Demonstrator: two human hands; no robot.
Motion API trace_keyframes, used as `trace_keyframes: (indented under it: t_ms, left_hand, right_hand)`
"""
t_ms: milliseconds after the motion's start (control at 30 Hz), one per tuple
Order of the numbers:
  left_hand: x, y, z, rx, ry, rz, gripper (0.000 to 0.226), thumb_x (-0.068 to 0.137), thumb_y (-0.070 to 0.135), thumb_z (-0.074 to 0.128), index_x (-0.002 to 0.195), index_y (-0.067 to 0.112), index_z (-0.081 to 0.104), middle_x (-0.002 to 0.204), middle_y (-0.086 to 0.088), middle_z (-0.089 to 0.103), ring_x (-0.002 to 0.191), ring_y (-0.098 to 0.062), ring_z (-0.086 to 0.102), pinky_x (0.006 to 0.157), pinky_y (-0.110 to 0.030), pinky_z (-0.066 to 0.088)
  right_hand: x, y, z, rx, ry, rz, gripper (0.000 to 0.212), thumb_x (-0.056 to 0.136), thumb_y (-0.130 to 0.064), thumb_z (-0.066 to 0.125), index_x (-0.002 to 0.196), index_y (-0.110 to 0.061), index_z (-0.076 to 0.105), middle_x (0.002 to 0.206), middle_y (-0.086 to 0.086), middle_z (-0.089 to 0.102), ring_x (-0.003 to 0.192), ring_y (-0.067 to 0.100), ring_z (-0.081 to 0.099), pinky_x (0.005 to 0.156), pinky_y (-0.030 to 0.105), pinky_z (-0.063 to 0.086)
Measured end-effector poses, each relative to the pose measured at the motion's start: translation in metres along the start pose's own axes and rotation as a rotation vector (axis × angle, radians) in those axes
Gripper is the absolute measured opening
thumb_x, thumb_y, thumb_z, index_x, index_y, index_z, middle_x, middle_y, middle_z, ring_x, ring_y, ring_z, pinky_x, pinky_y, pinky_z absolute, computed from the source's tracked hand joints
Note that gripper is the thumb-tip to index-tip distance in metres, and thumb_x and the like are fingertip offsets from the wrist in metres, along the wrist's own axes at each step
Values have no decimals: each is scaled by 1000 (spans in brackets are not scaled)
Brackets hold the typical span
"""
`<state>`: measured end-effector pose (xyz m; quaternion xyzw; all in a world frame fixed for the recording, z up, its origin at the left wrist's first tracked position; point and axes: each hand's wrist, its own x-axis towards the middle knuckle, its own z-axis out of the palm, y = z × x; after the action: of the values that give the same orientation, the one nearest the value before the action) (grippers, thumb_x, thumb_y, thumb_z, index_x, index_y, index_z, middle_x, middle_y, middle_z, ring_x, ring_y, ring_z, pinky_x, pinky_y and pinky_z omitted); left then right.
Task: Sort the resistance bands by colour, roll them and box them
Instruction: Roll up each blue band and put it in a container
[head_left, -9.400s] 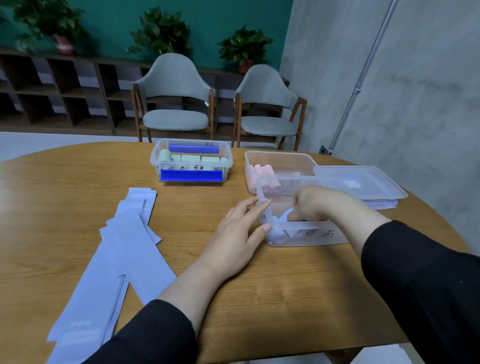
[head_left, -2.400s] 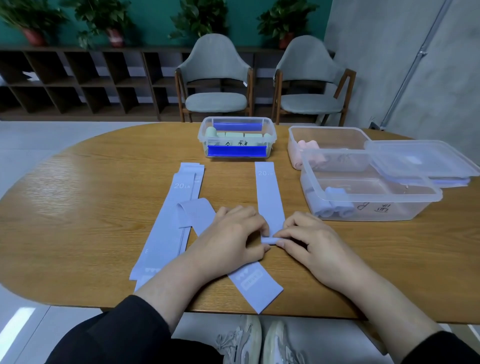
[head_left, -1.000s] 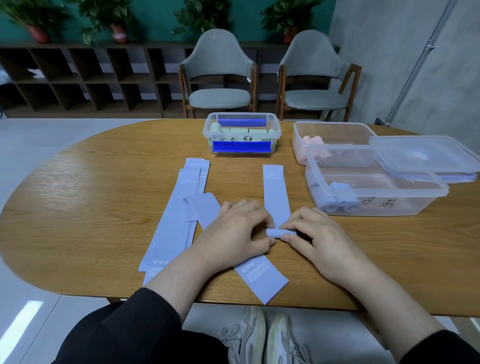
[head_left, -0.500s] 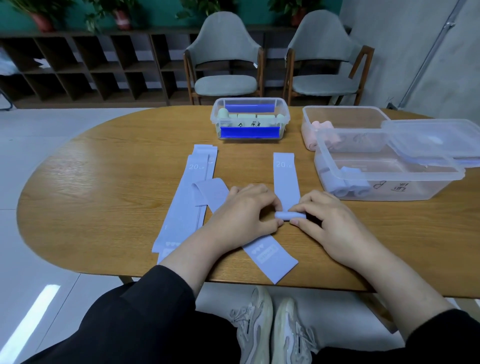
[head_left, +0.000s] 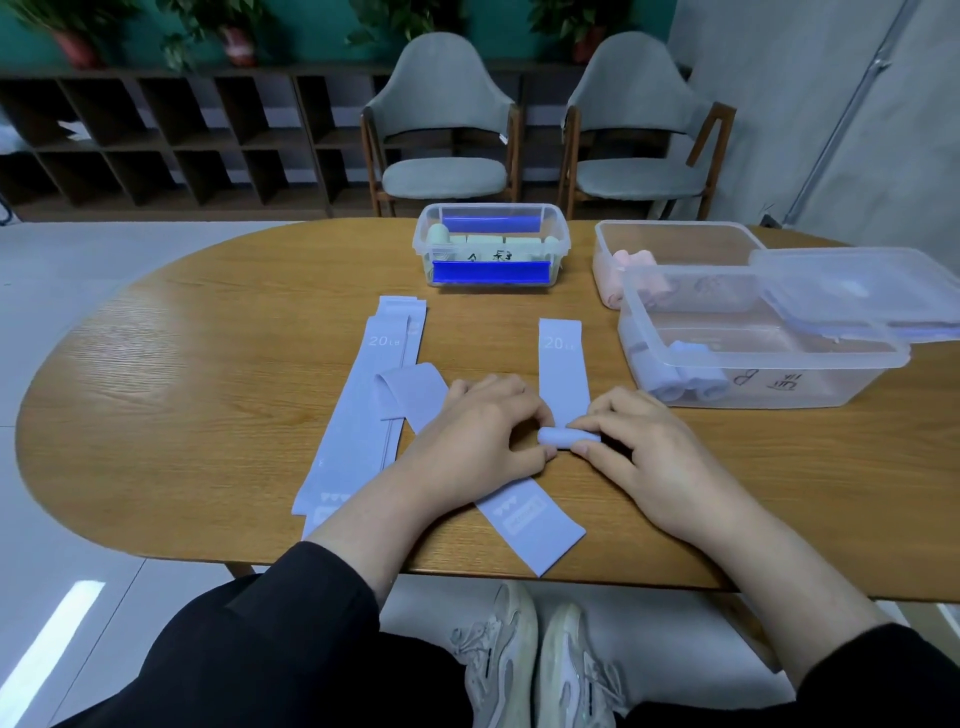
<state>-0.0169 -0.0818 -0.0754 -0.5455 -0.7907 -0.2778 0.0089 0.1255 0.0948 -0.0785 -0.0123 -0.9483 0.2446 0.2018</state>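
Lavender band (head_left: 563, 371) flat on the wooden table (head_left: 208, 395), "20" print at its far end, near end wound into a small roll (head_left: 558, 435), a little thicker than 1.0 s ago and with less flat strip left beyond it. Left hand (head_left: 483, 441) curled at the roll's left end, thumb and fingertips pinching it; right hand (head_left: 639, 452) likewise pinching the right end, fingers bent over the top. Same two-handed grip as 0.5 s ago, only further along the strip. Beneath the left wrist, another lavender band (head_left: 524, 514) lying diagonally, its far end folded over. Further left, a stack of flat lavender bands (head_left: 363, 410), unmoved since 2.4 s ago. To the right, near the hands, a clear box (head_left: 753, 364) holding rolled lavender bands (head_left: 691, 382), same count as before as far as can be told. Behind it, a second clear box (head_left: 675, 244) with pink rolls (head_left: 631, 260), and a clear lid (head_left: 857, 291) resting across both boxes. At the far centre, a box with blue clips (head_left: 493, 249) containing pale green rolls. Beyond the table, 2 grey chairs (head_left: 441, 130).
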Motion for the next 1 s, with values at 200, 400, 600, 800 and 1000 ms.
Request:
trace_keyframes:
  t_ms: [200,400,600,800,1000]
  left_hand:
    - [0,-2,1,7,2,4,16,93,47,61,101,35,67,100,21,52,106,-2,46,97,-31,28]
    - [-1,1,-1,-11,24,1,17,88,44,69,100,33,64,103,20,55,108,-3,47,98,-32,30]
    - [-1,0,-2,-5,0,19,17,96,45,57,99,31,65,104,18,55,106,-5,46,101,-37,32]
    - [-1,1,0,-9,17,4,23,89,53,60,102,35,66,105,20,56,109,-3,48,100,-33,31]
    - [-1,2,-3,-14,7,18,13,91,42,65,102,35,64,104,20,56,107,-3,47,96,-32,31]
  right_hand:
    - [1,-2,-2,18,-7,21,15,88,-27,75,101,-24,68,99,-14,57,98,10,56,88,37,46]
    - [0,-1,-1,8,-10,11,13,94,-33,66,102,-24,71,98,-15,55,96,12,55,86,37,47]
    - [1,-1,-2,15,-19,41,19,90,-36,69,106,-26,67,101,-16,56,100,12,55,89,38,47]
    - [0,-2,-2,20,-23,33,15,94,-39,63,100,-26,69,98,-14,56,97,11,54,86,37,46]
    - [0,-1,-2,4,-32,48,21,94,-38,64,109,-25,68,104,-15,57,102,10,54,91,36,45]
